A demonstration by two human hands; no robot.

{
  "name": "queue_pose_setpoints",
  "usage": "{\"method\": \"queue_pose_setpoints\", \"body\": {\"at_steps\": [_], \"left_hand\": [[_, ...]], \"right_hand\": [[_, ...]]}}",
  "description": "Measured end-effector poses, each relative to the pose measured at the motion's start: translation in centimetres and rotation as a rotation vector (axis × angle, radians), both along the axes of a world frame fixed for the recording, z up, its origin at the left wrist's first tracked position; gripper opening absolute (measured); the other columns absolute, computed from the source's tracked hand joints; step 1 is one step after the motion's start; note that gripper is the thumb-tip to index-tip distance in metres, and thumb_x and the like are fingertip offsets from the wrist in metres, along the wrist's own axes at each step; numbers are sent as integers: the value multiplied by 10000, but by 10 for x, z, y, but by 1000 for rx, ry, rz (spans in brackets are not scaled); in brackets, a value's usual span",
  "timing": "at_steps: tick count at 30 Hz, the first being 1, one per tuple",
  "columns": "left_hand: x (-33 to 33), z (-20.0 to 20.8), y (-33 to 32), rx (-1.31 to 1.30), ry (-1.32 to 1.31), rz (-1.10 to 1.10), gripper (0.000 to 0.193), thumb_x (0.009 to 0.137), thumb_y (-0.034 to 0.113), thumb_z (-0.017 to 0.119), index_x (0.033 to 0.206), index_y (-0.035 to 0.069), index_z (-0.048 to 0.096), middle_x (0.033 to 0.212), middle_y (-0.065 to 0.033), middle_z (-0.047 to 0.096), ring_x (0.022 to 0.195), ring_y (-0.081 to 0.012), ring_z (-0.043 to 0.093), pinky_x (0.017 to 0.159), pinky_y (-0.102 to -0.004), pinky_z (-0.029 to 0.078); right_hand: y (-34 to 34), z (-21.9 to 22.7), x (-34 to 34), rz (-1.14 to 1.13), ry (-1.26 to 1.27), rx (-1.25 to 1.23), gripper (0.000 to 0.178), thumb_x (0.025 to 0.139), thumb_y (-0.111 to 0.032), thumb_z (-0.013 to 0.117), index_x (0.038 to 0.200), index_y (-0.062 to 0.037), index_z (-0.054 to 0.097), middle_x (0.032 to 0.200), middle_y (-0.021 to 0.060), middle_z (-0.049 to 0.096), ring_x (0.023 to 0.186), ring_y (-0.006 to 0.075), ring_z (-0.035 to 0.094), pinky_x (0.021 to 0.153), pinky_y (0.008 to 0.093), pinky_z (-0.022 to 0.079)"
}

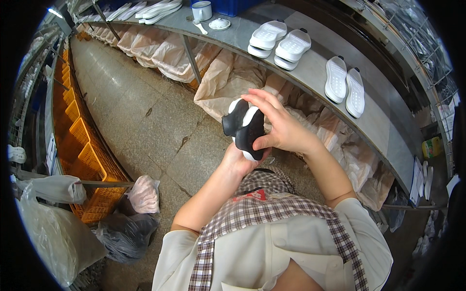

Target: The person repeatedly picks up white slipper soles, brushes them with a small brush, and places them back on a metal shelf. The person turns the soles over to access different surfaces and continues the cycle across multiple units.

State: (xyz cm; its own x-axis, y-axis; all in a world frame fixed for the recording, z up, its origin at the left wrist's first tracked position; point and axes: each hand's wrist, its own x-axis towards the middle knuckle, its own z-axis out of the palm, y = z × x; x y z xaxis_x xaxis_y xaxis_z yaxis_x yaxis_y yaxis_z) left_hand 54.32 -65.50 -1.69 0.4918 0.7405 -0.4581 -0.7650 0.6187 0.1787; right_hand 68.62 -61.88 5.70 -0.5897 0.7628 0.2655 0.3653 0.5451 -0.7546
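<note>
A pair of black and white shoe soles [251, 132] is held side by side in front of my apron, black faces toward me. My left hand [240, 162] grips them at their lower end; most of its fingers are hidden behind the soles. My right hand [284, 126] closes on the right-hand sole, thumb on its lower side and fingertips at the upper end. On the grey bench [315, 58] beyond, stacked white soles [292, 47] stand next to another white pair [336, 80].
A white mug [202, 10], a lid [220, 24] and a spoon [200, 27] lie farther left on the bench. Cloth-lined bins [218, 89] stand beneath it. Orange crates [91, 162] line the left side, with plastic bags [53, 233] nearer me.
</note>
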Motion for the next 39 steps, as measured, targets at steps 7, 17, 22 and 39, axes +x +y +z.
{"method": "queue_pose_setpoints", "body": {"at_steps": [7,17,22,39], "left_hand": [[1,12,2,-78,-55,62,206,978,281,447,1135,179,533,1046,-24,585,877,-191,626,745,-382,565],[12,20,6,-61,-30,79,223,983,304,440,1144,177,530,1038,-10,580,893,-167,605,747,-345,551],[15,25,7,-58,-62,85,231,983,315,447,1144,171,528,1027,-6,576,877,-165,603,718,-336,548],[23,16,9,38,-56,151,408,1023,340,269,1303,89,429,1171,-107,557,1045,-250,573,891,-415,507]], "right_hand": [[3,2,-2,5,11,-6,1117,563,-773,648,1380,-55,392,1428,205,306,1346,369,285,1094,460,254],[8,5,9,11,18,9,1124,536,-759,656,1370,-51,403,1427,187,316,1352,347,273,1098,448,256],[10,3,12,24,47,-29,1137,518,-760,660,1371,-55,402,1426,183,311,1353,342,270,1100,445,259],[13,-1,35,92,83,38,1097,503,-573,818,1392,-104,378,1436,188,274,1349,360,279,1094,438,278]]}}
